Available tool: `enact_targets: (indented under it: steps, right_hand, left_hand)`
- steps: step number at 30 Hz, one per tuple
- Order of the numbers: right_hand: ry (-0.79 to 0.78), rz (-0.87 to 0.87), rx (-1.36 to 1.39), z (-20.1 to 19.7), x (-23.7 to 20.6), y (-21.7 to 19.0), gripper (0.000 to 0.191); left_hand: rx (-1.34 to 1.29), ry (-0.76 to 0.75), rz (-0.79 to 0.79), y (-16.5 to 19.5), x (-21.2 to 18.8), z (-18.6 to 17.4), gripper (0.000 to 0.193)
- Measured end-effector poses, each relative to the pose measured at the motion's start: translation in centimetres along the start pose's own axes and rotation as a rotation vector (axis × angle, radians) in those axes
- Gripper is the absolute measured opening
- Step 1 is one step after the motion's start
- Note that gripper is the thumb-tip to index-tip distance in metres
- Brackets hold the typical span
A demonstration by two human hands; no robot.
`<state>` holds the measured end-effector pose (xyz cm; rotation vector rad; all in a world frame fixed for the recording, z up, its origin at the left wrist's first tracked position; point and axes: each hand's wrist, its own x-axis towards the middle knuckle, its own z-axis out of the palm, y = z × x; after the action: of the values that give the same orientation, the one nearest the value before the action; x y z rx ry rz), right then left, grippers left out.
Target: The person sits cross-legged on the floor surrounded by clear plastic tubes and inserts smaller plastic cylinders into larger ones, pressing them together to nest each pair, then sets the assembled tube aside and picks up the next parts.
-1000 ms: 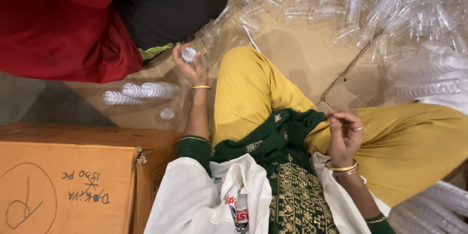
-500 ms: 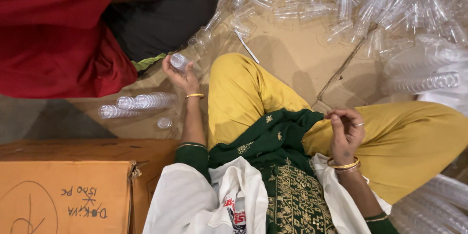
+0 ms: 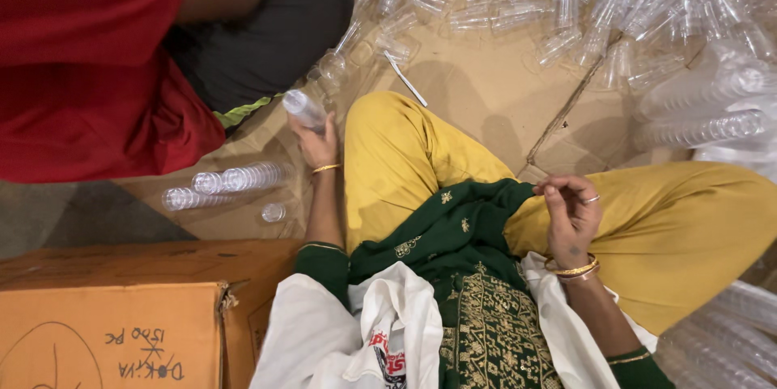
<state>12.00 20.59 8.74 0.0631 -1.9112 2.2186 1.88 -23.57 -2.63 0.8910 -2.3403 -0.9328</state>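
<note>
Clear plastic cup (image 3: pixel 303 107) sat gripped in the left hand (image 3: pixel 318 144), fingers wrapped round its base, beside the yellow-clad knee (image 3: pixel 396 154). Right hand (image 3: pixel 571 215) rested on the lap, fingertips pinched — whether on anything, I couldn't tell. Step judged: gathering cups; next calls for nesting it onto the lying stack (image 3: pixel 222 185). Floor was flattened cardboard (image 3: pixel 486 89), loose cups (image 3: pixel 566 0) strewn beyond — a carton (image 3: pixel 105 332) near.

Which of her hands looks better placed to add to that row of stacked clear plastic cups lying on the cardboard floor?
Probably the left hand: it holds a clear plastic cup just beside the lying row of stacked clear cups. The right hand rests over the yellow-trousered knee, fingers pinched, farther away.
</note>
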Motion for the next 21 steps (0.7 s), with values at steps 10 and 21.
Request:
enact_targets:
  steps: [10,21]
  right_hand:
    - [-0.259,-0.023,-0.246,0.7,3.3,-2.2,0.053]
    - [-0.373,0.275,-0.051,3.0,4.2,0.7,0.094]
  left_hand:
    - [-0.512,-0.054,0.587,13.4,-1.1,-4.2,0.054]
    - [-0.567,-0.968,0.767,21.1,-18.3,0.0,0.07]
